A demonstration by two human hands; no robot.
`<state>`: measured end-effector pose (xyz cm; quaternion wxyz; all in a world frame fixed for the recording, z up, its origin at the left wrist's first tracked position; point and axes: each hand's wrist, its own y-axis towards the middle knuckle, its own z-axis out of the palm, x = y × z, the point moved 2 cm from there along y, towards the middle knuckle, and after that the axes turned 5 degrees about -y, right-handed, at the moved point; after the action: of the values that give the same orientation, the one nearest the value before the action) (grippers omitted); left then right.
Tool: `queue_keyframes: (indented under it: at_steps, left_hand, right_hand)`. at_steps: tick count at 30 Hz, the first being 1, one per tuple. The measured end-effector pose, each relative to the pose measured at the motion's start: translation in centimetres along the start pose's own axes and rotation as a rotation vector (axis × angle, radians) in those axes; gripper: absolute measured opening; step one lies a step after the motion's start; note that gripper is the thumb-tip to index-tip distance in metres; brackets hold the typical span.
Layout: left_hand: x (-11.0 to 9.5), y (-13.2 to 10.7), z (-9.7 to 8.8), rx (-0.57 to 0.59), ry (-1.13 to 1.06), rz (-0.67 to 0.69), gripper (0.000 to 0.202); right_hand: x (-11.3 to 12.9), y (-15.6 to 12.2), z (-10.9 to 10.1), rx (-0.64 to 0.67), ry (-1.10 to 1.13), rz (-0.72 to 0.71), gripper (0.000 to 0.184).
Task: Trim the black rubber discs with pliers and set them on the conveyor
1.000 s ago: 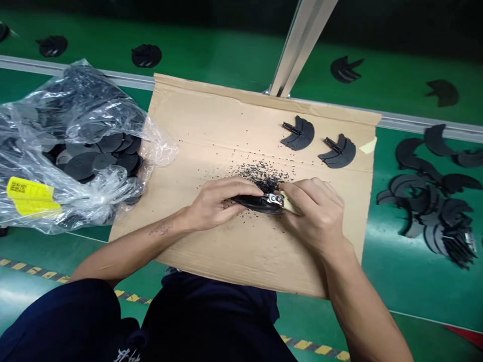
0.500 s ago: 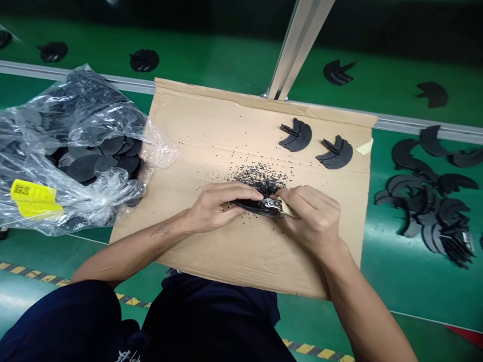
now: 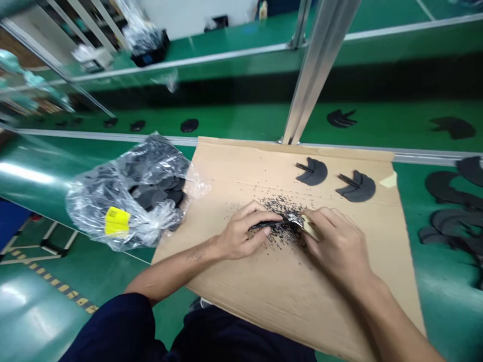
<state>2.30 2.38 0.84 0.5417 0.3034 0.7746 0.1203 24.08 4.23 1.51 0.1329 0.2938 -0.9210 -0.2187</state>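
Observation:
My left hand (image 3: 243, 231) pinches a flat black plastic part (image 3: 266, 224) between thumb and fingers. My right hand (image 3: 339, 236) is closed around nippers (image 3: 310, 229) with cream-coloured handles. Their metal jaws meet the right end of the part; whether they are biting into it is too small to see. Beneath both hands, tiny black plastic scraps (image 3: 279, 203) lie scattered over a cardboard sheet (image 3: 234, 286). Two curved black pieces with thin stems, one (image 3: 317, 173) nearer the middle and another (image 3: 360, 188) farther right, rest near the sheet's back edge.
Left of the cardboard sits a clear plastic bag (image 3: 94, 201) of black discs, with a yellow label (image 3: 117, 221). Curved black parts (image 3: 453, 221) are heaped on the green table at right. A metal post (image 3: 317, 70) rises behind the sheet.
My view has swung up and left, so more of the background shows. The nippers stay against the black part, which now appears more edge-on. Both hands keep their holds.

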Motion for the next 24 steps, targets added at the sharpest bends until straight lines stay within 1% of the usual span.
queue_keyframes:
  at_steps: [1, 3, 5, 6, 7, 9, 11, 13, 14, 16, 17, 20, 21, 22, 24]
  left_hand:
    - [0.0, 0.3, -0.3, -0.005, -0.008, -0.039, 0.029]
    - [0.3, 1.4, -1.3, 0.012, 0.014, -0.098, 0.051]
    - [0.9, 3.4, -3.1, 0.040, 0.096, -0.131, 0.068]
    - [1.4, 4.9, -4.2, 0.056, 0.166, -0.140, 0.071]
    - [2.1, 6.5, -5.5, 0.072, 0.258, -0.149, 0.066]
    - [3.9, 10.1, -7.8, 0.119, 0.530, -0.151, 0.054]
    - [6.2, 13.6, -9.5, 0.167, 0.827, -0.241, 0.042]
    - [8.0, 16.1, -10.4, 0.178, 0.895, -0.272, 0.038]
    - [8.6, 17.0, -10.6, 0.194, 0.911, -0.281, 0.036]
    - [9.2, 17.9, -10.4, 0.227, 0.925, -0.279, 0.030]
    - [9.1, 18.1, -10.2, 0.239, 0.935, -0.271, 0.029]
    - [7.6, 18.2, -8.8, 0.291, 0.938, -0.203, 0.034]
    - [6.8, 18.3, -7.9, 0.339, 0.921, -0.172, 0.036]
    - [5.9, 18.4, -6.7, 0.419, 0.891, -0.129, 0.035]
    - [4.3, 19.1, -3.3, 0.634, 0.814, -0.016, 0.032]
  right_hand:
    - [-0.2, 0.0, 0.1, -0.003, -0.007, 0.007, 0.012]
    - [-0.5, 0.0, 0.2, -0.016, -0.009, 0.012, 0.012]
    - [-0.5, -0.1, 0.4, -0.018, 0.011, 0.008, 0.012]
    - [-0.5, -0.2, 0.5, -0.013, 0.026, 0.007, 0.012]
    - [-0.4, -0.3, 0.6, -0.004, 0.040, 0.009, 0.012]
    - [-0.2, -0.5, 0.7, 0.017, 0.060, 0.026, 0.014]
    - [-0.1, -0.6, 0.7, 0.034, 0.060, 0.057, 0.014]
    - [-0.1, -0.7, 0.7, 0.064, 0.053, 0.091, 0.013]
    - [0.0, -0.8, 0.6, 0.086, 0.052, 0.108, 0.012]
    - [0.1, -0.9, 0.5, 0.133, 0.056, 0.143, 0.012]
    - [0.2, -1.0, 0.4, 0.145, 0.057, 0.157, 0.013]
    - [0.6, -1.2, 0.1, 0.160, 0.068, 0.174, 0.014]
    - [0.8, -1.2, 0.0, 0.175, 0.080, 0.174, 0.013]
    - [0.9, -1.2, -0.2, 0.195, 0.093, 0.174, 0.012]
    - [1.1, -1.2, -0.4, 0.232, 0.117, 0.171, 0.012]
